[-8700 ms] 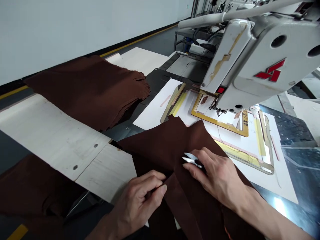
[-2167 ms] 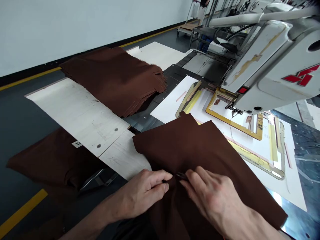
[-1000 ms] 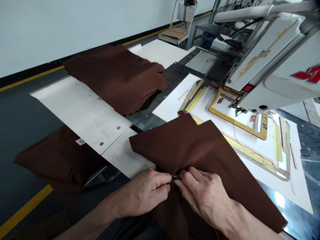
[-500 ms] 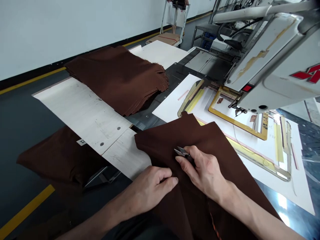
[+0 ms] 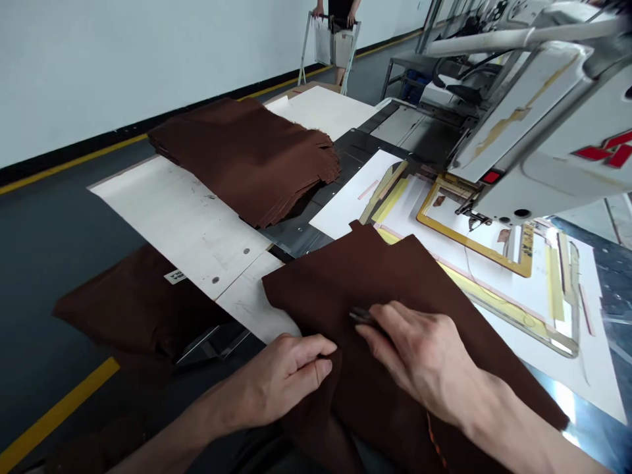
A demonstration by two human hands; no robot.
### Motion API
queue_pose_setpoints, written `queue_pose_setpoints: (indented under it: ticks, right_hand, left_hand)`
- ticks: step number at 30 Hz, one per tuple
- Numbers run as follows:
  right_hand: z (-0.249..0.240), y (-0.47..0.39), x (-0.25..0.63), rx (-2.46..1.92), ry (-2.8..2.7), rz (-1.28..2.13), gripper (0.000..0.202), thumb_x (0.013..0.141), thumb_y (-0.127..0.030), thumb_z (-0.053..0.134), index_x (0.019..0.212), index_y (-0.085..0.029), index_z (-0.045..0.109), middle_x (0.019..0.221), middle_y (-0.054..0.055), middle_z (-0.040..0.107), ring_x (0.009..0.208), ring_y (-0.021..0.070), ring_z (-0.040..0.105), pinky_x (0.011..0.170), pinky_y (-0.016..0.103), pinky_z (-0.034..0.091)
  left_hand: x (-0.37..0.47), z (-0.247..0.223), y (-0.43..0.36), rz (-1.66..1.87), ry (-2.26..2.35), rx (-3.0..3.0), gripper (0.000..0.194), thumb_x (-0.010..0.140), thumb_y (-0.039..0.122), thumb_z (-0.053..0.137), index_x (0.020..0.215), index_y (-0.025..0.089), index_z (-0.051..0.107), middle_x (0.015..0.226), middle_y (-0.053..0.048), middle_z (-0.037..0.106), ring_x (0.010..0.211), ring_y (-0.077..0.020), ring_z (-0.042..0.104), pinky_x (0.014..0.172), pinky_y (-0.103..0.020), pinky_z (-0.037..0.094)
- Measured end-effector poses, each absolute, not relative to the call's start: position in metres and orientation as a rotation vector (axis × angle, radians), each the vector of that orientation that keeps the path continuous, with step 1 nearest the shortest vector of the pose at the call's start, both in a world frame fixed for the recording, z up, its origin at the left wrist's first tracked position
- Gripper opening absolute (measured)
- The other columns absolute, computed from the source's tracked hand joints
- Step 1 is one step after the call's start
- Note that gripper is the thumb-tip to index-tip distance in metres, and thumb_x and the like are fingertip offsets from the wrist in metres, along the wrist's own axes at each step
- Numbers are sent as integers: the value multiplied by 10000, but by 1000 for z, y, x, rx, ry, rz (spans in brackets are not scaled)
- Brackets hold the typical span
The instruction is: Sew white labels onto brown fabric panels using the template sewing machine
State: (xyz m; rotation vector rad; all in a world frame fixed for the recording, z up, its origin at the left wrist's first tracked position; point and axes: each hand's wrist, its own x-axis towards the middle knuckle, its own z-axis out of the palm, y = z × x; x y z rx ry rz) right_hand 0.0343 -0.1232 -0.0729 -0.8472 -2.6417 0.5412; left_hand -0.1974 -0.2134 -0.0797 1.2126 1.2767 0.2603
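A brown fabric piece (image 5: 380,276) with a notched top edge lies over the near table edge and hangs down in front of me. My left hand (image 5: 291,372) pinches the fabric at its near left part, thumb against fingers. To its right, my right hand (image 5: 419,342) holds small dark thread snips (image 5: 361,316), their tips pointing left just above the cloth. The blades look closed, though blurred. An orange-brown cord (image 5: 435,441) hangs below my right wrist.
A brown fabric stack (image 5: 247,155) lies on the white board (image 5: 182,220). More brown fabric (image 5: 133,309) hangs below. At right, a sewing machine head (image 5: 538,131) stands over a yellow frame (image 5: 469,240). A person (image 5: 340,10) grips a trolley beyond.
The snips' blades have closed, and my right hand has moved slightly right and down. My left hand has shifted a little left, pulling the fabric fold. The person behind the trolley shows more.
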Motion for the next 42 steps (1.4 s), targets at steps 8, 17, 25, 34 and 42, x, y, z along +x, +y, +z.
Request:
queue_pose_setpoints:
  ticks: [8, 17, 25, 34, 42]
  right_hand:
    - [-81, -155, 42, -681, -2961, 294, 152, 944, -100, 605, 898, -222, 526, 766, -27, 528, 585, 155, 507, 489, 333, 246]
    - [-87, -157, 40, -683, -3045, 214, 169, 884, -97, 620, 923, -220, 511, 785, -12, 536, 600, 169, 504, 495, 339, 253]
    - [-71, -157, 38, -599, -3128, 118, 246, 790, -42, 604, 964, -204, 539, 813, 18, 552, 594, 188, 490, 475, 357, 257]
    - [-70, -151, 40, -492, -3249, 128, 177, 843, -89, 610, 972, -196, 551, 763, 6, 572, 549, 192, 500, 481, 357, 280]
    - [-82, -127, 44, -766, -2653, 692, 178, 1066, -296, 542, 914, -204, 547, 729, -39, 567, 575, 110, 557, 522, 271, 349]
  left_hand:
    - [-195, -90, -220, 336, 1338, 1201, 321, 1014, 420, 478, 1088, 193, 692, 689, 44, 496, 619, -113, 415, 534, -214, 316]
    - [-191, -92, -222, 350, 1360, 1267, 279, 1016, 369, 484, 1073, 212, 708, 720, 40, 590, 621, -107, 479, 544, -210, 342]
    - [-187, -92, -225, 340, 1429, 1479, 241, 1026, 301, 455, 1043, 241, 688, 748, 32, 667, 632, -122, 575, 598, -231, 376]
    - [-182, -86, -217, 284, 1359, 1589, 247, 1002, 227, 440, 791, 193, 564, 625, 47, 514, 575, -102, 474, 594, -241, 336]
    - [-186, -78, -211, 335, 1333, 1042, 224, 979, 358, 511, 914, 196, 651, 702, 49, 510, 634, -112, 427, 545, -223, 316]
